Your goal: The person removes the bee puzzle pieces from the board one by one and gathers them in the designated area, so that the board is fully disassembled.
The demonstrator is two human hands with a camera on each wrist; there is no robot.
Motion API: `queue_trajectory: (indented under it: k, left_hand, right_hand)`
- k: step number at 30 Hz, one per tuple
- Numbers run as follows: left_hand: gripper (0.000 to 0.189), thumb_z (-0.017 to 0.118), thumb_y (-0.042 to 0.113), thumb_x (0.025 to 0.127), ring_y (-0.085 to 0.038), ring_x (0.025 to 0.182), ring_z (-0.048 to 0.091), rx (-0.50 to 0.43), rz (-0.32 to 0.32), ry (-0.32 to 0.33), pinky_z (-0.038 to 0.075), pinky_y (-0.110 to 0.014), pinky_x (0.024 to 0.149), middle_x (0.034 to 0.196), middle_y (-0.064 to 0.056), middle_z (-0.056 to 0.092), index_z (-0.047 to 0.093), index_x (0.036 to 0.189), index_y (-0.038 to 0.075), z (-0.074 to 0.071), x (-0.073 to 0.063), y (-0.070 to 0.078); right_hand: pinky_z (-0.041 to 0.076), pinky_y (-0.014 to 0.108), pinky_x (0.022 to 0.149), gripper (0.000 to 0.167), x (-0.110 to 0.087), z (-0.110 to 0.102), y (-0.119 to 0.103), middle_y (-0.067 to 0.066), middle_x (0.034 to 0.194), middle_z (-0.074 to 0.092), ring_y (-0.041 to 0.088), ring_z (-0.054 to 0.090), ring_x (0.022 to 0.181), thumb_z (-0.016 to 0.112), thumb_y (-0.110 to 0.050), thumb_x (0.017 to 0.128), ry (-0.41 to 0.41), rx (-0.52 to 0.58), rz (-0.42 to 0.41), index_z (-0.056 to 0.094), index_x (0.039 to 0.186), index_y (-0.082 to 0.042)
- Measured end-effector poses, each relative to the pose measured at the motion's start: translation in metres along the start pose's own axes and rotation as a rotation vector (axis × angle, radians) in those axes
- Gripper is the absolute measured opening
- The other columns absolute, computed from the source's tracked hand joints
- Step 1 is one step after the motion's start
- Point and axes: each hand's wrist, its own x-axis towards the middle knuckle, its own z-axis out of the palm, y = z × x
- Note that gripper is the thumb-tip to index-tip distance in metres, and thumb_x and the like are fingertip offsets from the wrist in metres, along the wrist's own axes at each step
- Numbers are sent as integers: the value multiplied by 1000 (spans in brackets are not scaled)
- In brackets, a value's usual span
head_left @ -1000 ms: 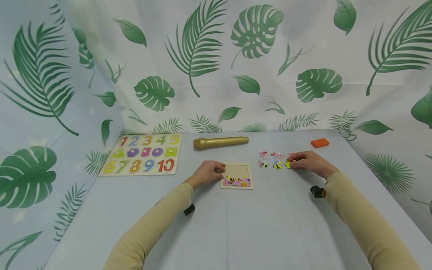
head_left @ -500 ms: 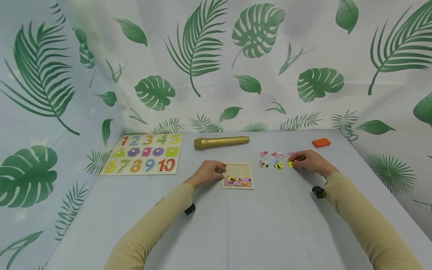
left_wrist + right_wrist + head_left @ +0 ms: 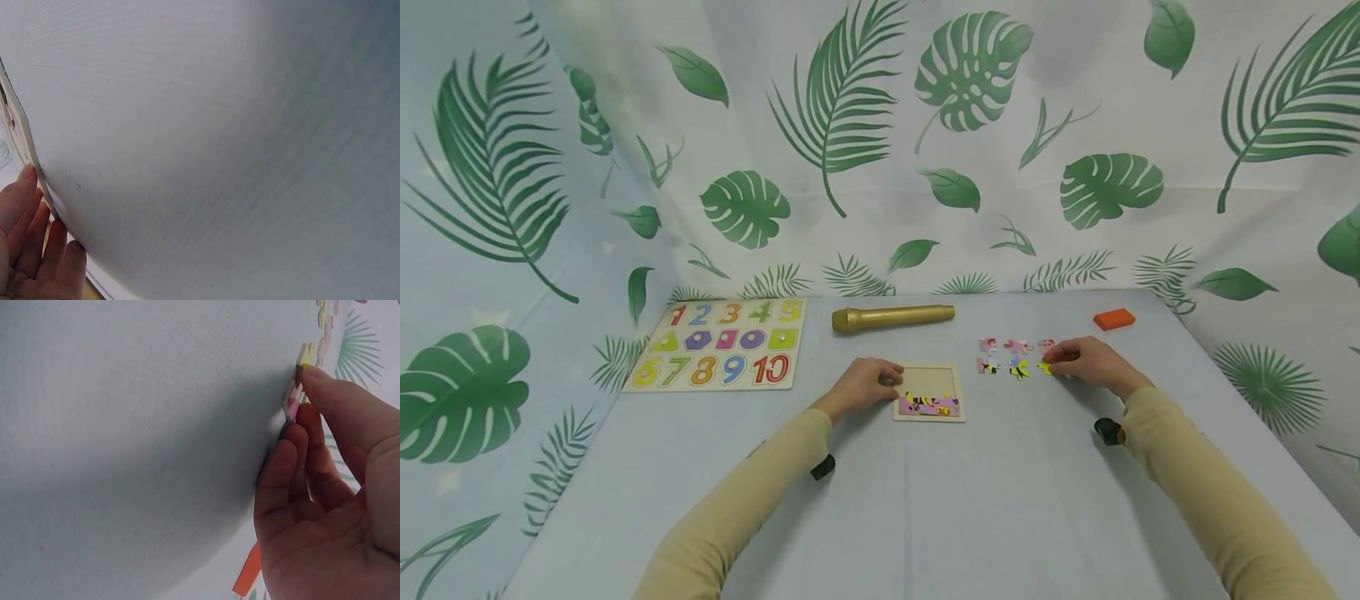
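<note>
Right hand (image 3: 1088, 360) pinches puzzle piece (image 3: 293, 406) at fingertips; left hand (image 3: 861, 385) rests loosely against frame (image 3: 960, 390).

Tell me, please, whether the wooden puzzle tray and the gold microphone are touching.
Apart. The head view shows it plainly: the gold microphone lies beyond the wooden puzzle tray, with a strip of pale tabletop visible between them.
</note>
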Motion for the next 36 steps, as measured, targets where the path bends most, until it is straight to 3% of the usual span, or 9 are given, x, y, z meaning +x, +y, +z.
queue_trajectory:
  k: [27, 32, 36]
  left_hand:
    - [26, 74, 12, 87, -25, 127, 53, -14, 16, 7, 37, -38, 110, 130, -7, 63, 72, 112, 3, -1, -1, -2]
    - [26, 73, 12, 88, -24, 128, 53, -16, 18, -3, 37, -38, 110, 132, -6, 62, 72, 113, 4, -1, 0, -4]
    - [26, 73, 12, 88, -24, 128, 52, -7, 30, -4, 36, -38, 110, 133, -7, 61, 71, 113, 3, -1, 0, -4]
  right_hand:
    - [47, 33, 80, 33, 0, 0, 4, 15, 113, 63, 28, 51, 97, 67, -21, 93, -17, -3, -6, 65, 119, -1]
    - [46, 38, 83, 36, -1, -6, -7, 16, 116, 61, 31, 50, 102, 65, -27, 94, -39, -17, 35, 64, 120, -2]
    - [45, 40, 85, 38, -4, -7, -28, 17, 119, 59, 32, 50, 104, 62, -28, 96, -48, 0, 39, 62, 123, -2]
